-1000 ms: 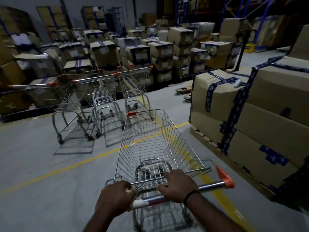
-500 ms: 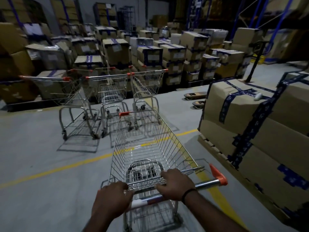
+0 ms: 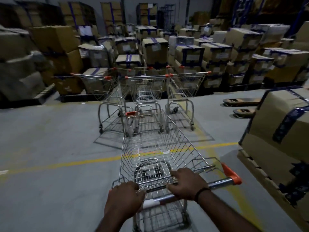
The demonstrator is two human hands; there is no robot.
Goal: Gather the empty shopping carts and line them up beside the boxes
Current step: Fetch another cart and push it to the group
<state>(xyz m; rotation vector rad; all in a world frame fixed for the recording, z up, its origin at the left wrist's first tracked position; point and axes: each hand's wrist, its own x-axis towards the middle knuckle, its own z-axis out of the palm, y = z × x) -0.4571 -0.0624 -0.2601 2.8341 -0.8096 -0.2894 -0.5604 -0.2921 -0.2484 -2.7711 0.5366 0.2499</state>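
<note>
The left grip (image 3: 124, 196), a bare hand, is curled round the near-left end of the handle bar (image 3: 219, 181) of the empty shopping cart (image 3: 189, 153). The right grip (image 3: 187, 185), with a dark wristband (image 3: 201, 191), is wrapped round the same bar and the wire edge just above it, a little right of middle. The bar's right end, with its orange cap (image 3: 230, 173), sticks out bare.

The cart stands on the grey floor (image 3: 50, 131) with its basket across a yellow floor line (image 3: 66, 164) and its nose pointing far. Straight ahead, three parked carts stand side by side with their handles toward the camera: the left parked cart (image 3: 107, 87) skewed a little to the left, the middle parked cart (image 3: 146, 87), and the right parked cart (image 3: 185, 86). The nose of the held cart lines up with the middle one and overlaps its lower frame in this view; whether they touch cannot be told.

Behind the row, stacked cardboard boxes (image 3: 155, 49) with blue tape fill the far side and run along the left. At near right a large taped box stack (image 3: 284, 123) on a pallet stands close beside the held cart. Beyond it, two pallet jack forks (image 3: 240, 101) lie on the floor, right of the parked row.
</note>
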